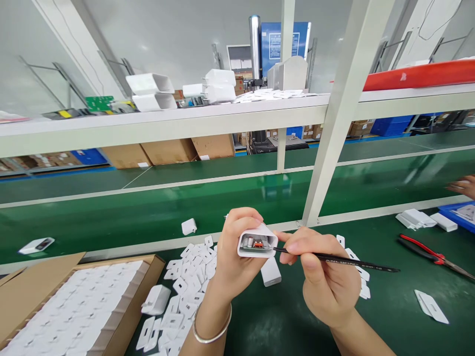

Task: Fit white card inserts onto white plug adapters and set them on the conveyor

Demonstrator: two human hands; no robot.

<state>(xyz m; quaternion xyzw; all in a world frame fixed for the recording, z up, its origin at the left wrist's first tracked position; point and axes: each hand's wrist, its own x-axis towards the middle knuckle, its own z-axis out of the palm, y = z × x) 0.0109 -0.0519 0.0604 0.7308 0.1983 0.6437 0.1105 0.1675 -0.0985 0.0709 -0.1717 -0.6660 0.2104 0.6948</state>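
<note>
Left hand clasping white housing; right hand pinching black tool at housing's opening.

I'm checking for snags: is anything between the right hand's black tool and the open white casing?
Nothing visible does. The black tool in the right hand reaches the open end of the white casing, held in the left hand; whether it touches parts inside is unclear.

From afar I count one left hand and one right hand at six o'clock, one held housing, one black tool, one pair of pliers at four, one open carton at eight (flat white pieces at seven: too many for me).
</note>
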